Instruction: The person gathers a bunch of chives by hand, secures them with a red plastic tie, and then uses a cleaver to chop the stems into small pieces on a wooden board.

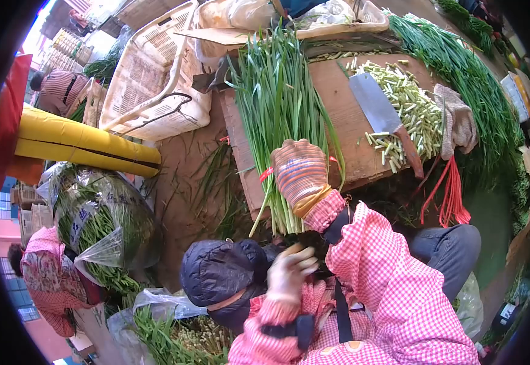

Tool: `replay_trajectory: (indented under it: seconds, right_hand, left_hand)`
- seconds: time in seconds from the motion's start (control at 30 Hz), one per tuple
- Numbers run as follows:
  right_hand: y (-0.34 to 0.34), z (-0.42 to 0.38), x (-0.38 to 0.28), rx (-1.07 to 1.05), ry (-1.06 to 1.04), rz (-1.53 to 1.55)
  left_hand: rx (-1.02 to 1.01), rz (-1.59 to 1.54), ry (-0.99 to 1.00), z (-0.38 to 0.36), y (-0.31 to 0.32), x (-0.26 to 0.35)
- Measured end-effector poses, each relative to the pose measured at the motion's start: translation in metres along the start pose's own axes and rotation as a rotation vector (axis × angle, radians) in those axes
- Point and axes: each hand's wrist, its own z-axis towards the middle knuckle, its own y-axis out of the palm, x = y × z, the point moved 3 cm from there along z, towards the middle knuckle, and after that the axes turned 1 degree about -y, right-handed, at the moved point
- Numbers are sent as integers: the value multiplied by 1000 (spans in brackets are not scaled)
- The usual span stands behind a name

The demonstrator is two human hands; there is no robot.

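A long bunch of garlic chives (280,91) lies on a wooden board (332,97), with a red tie (266,174) around it. My right hand (301,173), in a brown striped glove, is closed over the bunch near its pale stem ends. Just below those ends is my left hand (290,271), in a whitish glove, its fingers stretched out, slightly blurred and with nothing visible in them. To the right, a cleaver (375,103) with a wooden handle rests partly on a heap of cut stem pieces (408,97).
Red ties (449,194) hang by a grey cloth (456,118) at the board's right edge. More greens (459,73) are piled beyond. White plastic crates (152,73) stand upper left, near a yellow padded bar (82,137). A bagged bundle (106,213) and a person (52,274) are at left.
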Motion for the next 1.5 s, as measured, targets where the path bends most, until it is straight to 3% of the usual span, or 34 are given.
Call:
replay_trajectory:
  seconds: [0.03, 0.1, 0.17, 0.3, 0.33, 0.37, 0.43, 0.47, 0.5, 0.53, 0.6, 0.63, 0.67, 0.7, 0.77, 0.83, 0.9, 0.97, 1.03, 1.07, 1.1, 1.17, 1.23, 1.3, 1.37, 1.4, 1.43, 1.47, 1.5]
  right_hand:
    - [4, 4, 2, 12, 21, -7]
    - [14, 3, -1, 14, 64, -18]
    - [1, -5, -4, 88, -3, 13]
    - [-13, -5, -2, 90, 49, 35]
    - [-16, -2, 0, 81, 67, 57]
    - [-16, -1, 3, 65, 90, 84]
    - [-23, -3, 10, -58, 64, 219]
    - [-28, -9, 16, 114, 1, 380]
    - [-33, -21, 26, 282, -66, 543]
    - [-38, -25, 43, 344, -121, 666]
    - [-44, -42, 79, 374, 158, 1081]
    - [-49, -52, 101, 302, 295, 790]
    - [-34, -64, 121, 177, 415, 725]
    - [-24, -68, 132, -148, 578, 584]
    - [-8, -84, 126, -386, 519, 182]
    - [15, -93, 114, -567, 525, 251]
    - [33, -99, 110, -525, 642, 376]
    - [87, -113, 119, -341, 776, 929]
    - [67, -112, 116, -262, 818, 971]
    - [60, -112, 116, -224, 839, 990]
    - [73, -117, 127, -48, 834, 1081]
    - [28, -116, 131, 247, 908, 1565]
    - [-17, -112, 133, 403, 807, 1535]
    - [-60, -103, 120, 331, 501, 1085]
    - [-91, -90, 85, 312, 49, 477]
    - [-80, -81, 71, 70, 89, 426]
    - [-63, -78, 52, 137, -101, 252]
    - [-62, -68, 34, -114, 100, 363]
    - [-35, -65, 20, -189, 44, 251]
  left_hand:
    - [114, 163, 128, -34, 9, 33]
    - [-126, 135, 660, -58, 7, 88]
    - [139, 491, 1070, -52, 54, 134]
    - [-75, 1211, 949, 84, 62, 142]
    - [4, 1150, 763, 74, 75, 130]
    - [-24, 1210, 864, 88, 66, 128]
    - [-114, 761, 762, 91, 70, 116]
    - [-179, 523, 628, 89, 71, 107]
    - [-131, 648, 755, 94, 69, 113]
    - [-128, 582, 709, 99, 63, 113]
    - [-113, 499, 662, 91, 68, 116]
    - [-106, 486, 656, 88, 70, 116]
    - [-99, 474, 648, 87, 73, 115]
    - [-130, 432, 620, 87, 75, 117]
    - [-83, 555, 644, 83, 77, 116]
    - [-73, 603, 669, 71, 85, 116]
    - [-69, 617, 660, 57, 96, 119]
    - [-72, 621, 662, 82, 74, 124]
    - [-74, 646, 671, 90, 68, 127]
    - [-148, 442, 557, 80, 76, 127]
    - [-85, 542, 626, 90, 68, 130]
    - [-139, 392, 541, 89, 68, 131]
    - [-182, 366, 490, 84, 72, 132]
    - [-231, 353, 440, 76, 82, 132]
    - [-264, 347, 400, 66, 90, 132]
    - [-319, 346, 404, 69, 91, 132]
    - [-247, 403, 456, 73, 87, 132]
    - [-175, 462, 507, 79, 84, 131]
    - [-105, 521, 556, 82, 84, 131]
